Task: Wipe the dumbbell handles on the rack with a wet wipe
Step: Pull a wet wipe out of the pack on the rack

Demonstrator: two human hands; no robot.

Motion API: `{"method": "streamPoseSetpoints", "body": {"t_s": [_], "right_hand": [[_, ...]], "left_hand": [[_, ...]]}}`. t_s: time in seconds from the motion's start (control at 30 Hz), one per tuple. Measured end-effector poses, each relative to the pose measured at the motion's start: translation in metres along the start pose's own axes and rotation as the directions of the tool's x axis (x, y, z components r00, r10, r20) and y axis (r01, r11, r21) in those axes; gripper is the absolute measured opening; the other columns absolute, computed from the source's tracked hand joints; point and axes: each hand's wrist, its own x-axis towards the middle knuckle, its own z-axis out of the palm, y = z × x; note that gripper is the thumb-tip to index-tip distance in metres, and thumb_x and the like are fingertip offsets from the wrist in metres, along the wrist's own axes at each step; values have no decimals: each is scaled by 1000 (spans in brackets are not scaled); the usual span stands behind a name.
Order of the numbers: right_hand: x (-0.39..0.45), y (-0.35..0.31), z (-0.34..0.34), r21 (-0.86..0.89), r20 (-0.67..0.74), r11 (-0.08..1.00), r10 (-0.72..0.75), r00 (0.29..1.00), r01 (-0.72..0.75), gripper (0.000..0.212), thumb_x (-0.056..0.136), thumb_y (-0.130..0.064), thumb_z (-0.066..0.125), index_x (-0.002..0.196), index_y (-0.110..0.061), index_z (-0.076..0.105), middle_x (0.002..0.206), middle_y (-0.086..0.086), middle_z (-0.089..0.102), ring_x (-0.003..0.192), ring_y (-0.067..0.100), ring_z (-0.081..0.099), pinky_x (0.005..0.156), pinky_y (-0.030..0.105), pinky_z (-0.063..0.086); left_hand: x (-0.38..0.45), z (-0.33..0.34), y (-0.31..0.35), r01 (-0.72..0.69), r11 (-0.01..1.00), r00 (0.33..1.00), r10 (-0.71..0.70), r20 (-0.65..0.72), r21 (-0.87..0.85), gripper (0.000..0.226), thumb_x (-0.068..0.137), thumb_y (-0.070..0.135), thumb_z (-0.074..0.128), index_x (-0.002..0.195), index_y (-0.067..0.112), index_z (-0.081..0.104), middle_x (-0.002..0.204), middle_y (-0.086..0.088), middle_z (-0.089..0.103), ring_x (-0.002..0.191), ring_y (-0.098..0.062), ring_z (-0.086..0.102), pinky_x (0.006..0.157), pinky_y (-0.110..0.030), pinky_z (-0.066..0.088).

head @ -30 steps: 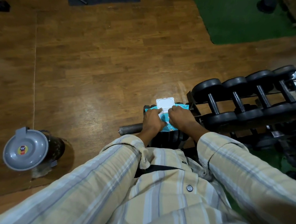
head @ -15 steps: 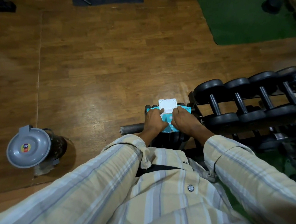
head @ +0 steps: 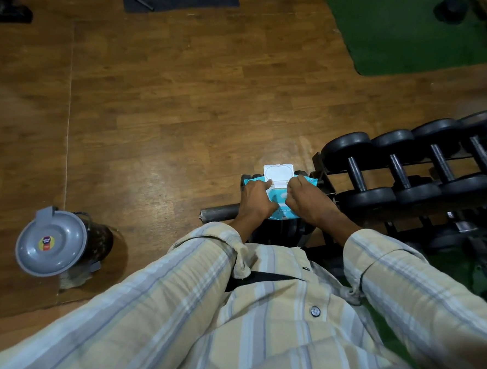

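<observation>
Both hands work at a teal wet wipe pack (head: 281,205), which sits low of centre on a dark object just at the near end of the dumbbell rack (head: 326,180). Its white flip lid (head: 278,171) stands open toward 12 o'clock. The left hand (head: 255,198) grips the pack's left side, fingers curled over its edge, the thumb tip at the lid opening. The right hand (head: 307,199) has its fingers clenched at the opening on the right side; whether they pinch a wipe cannot be told. Black dumbbells (head: 357,174) lie in a row on the rack, running toward 2 o'clock, their metal handles (head: 397,172) bare between the round heads. A grey metal bar (head: 217,212) pokes out at 9 o'clock of the hands. A grey-lidded bin (head: 51,244) stands on the wooden floor (head: 184,101) at 8 o'clock. A green mat (head: 402,31) lies at 1 o'clock.
</observation>
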Motion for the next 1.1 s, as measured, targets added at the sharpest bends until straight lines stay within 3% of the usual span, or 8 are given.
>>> {"method": "streamPoseSetpoints", "body": {"t_s": [0.13, 0.33, 0.43, 0.6, 0.8, 0.87, 0.97, 1.1], "right_hand": [[1, -2, 3, 113, -40, 987, 116, 992, -111, 27, 94, -37, 60, 115, -20, 57, 113, 1, 52, 97, 21, 56, 64, 39, 54], [8, -10, 4, 229, -55, 949, 236, 970, -217, 4, 92, -22, 63, 95, -21, 63, 101, -2, 51, 96, 20, 55, 61, 36, 50], [8, -10, 6, 372, -49, 888, 310, 950, -270, 10, 86, -15, 67, 87, -23, 62, 95, -5, 50, 90, 16, 53, 64, 36, 51], [8, -8, 9, 627, -33, 709, 440, 897, -324, 21, 75, -8, 63, 77, -27, 54, 88, -2, 59, 80, 16, 59, 67, 32, 46], [8, -3, 7, 810, 94, 421, 595, 798, -409, 6, 80, -7, 65, 82, -13, 64, 87, -2, 69, 81, 12, 64, 62, 23, 45], [8, 0, 3, 763, 28, 536, 532, 847, -362, 13, 77, -16, 69, 88, -19, 64, 89, -4, 67, 80, 10, 64, 67, 26, 50], [7, 0, 1, 474, -6, 836, 317, 948, -277, 28, 78, -39, 69, 103, -29, 63, 99, -7, 61, 92, 11, 58, 73, 34, 52], [15, -11, 5, 167, -44, 966, 205, 978, -195, 19, 91, -33, 59, 104, -22, 68, 105, 1, 57, 103, 23, 57, 70, 38, 53]], "left_hand": [[0, 1, 0, -2, 1000, 1000, 2, -2, -1, 70, 76, 18, 81, 143, 13, 59, 133, -12, 66, 123, -26, 60, 96, -30, 47], [0, 0, 3, 3, 1000, 1000, -3, 6, 4, 68, 76, 13, 80, 141, 12, 60, 131, -12, 67, 119, -25, 61, 93, -30, 48], [0, 0, 4, 4, 1000, 1000, -4, 12, -1, 67, 74, 12, 79, 139, 12, 62, 130, -11, 69, 117, -25, 63, 90, -30, 50], [0, 1, 4, 30, 999, 1000, -30, -3, -15, 69, 73, 16, 83, 139, 10, 62, 124, -12, 69, 115, -25, 63, 89, -30, 49], [2, 2, 3, 33, 999, 999, -33, -3, -5, 71, 73, 19, 83, 140, 10, 60, 126, -11, 69, 115, -25, 63, 93, -34, 53], [2, 3, 2, 31, 1000, 1000, -31, -5, -5, 68, 73, 19, 82, 138, 11, 63, 124, -11, 70, 114, -25, 63, 92, -34, 53], [2, 4, 0, 33, 999, 999, -33, 0, -20, 64, 72, 19, 80, 134, 12, 66, 126, -9, 70, 118, -26, 63, 93, -32, 51], [3, 6, -1, 31, 999, 1000, -31, 0, -16, 64, 74, 19, 79, 137, 13, 64, 126, -11, 68, 122, -30, 58, 94, -33, 49]]}}
